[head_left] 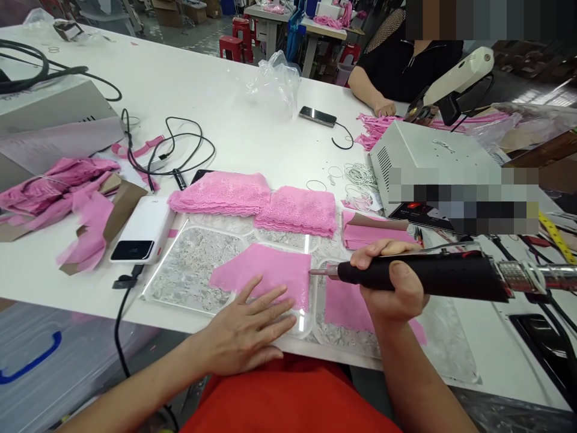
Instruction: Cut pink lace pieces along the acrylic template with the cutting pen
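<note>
My left hand [255,325] lies flat with fingers spread on a pink fabric piece [274,270], over a clear tray [193,252] with a grey mottled surface. My right hand [396,282] is wrapped round a thick black handheld tool [433,278] with a narrow metal tip, lying nearly level. The tip points left and meets, or nearly meets, the fabric's right edge. Partly under my right hand lies another pink piece [345,304]. Beyond the tray's middle sit two stacks of pink lace, a left stack [225,192] and a right stack [297,210].
A white power bank [143,231] and pink scraps [90,222] lie left. Black cables [180,141] and a phone [318,116] lie farther back. A pale machine box [433,162] stands right. Across the table, a person's hand [384,107] rests by pink strips [376,129].
</note>
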The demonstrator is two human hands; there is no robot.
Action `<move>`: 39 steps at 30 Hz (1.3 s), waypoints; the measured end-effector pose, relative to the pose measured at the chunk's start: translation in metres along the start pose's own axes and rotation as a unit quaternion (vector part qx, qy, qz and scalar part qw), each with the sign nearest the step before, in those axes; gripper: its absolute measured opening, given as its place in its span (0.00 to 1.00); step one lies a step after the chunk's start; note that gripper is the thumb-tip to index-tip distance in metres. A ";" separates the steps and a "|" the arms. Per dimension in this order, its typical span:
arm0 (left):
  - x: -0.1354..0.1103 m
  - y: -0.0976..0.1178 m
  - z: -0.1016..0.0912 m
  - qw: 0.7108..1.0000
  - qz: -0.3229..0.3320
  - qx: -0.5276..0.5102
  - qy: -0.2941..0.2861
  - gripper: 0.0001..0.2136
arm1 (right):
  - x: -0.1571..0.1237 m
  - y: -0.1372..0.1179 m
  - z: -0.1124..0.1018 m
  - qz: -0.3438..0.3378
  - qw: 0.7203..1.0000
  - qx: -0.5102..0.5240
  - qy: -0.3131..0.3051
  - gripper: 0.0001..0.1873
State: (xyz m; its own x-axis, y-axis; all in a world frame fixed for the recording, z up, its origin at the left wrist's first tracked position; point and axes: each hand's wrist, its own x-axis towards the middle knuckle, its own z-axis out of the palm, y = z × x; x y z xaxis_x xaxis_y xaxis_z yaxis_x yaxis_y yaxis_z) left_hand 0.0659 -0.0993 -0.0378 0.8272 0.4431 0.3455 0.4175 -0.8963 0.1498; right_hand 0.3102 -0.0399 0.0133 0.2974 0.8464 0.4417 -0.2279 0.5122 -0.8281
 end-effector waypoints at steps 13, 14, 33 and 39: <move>0.000 0.004 0.001 1.000 -0.015 -0.018 0.012 0.19 | -0.011 -0.017 -0.006 0.045 0.998 0.020 -0.035 0.07; 0.000 0.004 0.001 1.000 -0.015 -0.018 0.014 0.19 | -0.012 -0.016 -0.006 0.047 0.998 0.020 -0.037 0.07; 0.000 0.003 0.000 0.999 -0.015 -0.025 0.015 0.19 | -0.015 -0.017 -0.006 0.043 0.996 0.024 -0.070 0.08; -0.002 0.002 -0.001 1.000 -0.012 -0.022 0.012 0.19 | -0.014 -0.016 -0.003 0.034 0.996 0.030 -0.074 0.07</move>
State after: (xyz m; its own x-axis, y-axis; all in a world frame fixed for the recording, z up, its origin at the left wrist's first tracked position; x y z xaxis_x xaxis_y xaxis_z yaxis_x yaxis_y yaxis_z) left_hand 0.0648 -0.1018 -0.0375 0.8072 0.4650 0.3635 0.4203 -0.8853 0.1991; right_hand 0.3126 -0.0604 0.0192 0.1402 0.8893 0.4353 -0.2982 0.4572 -0.8379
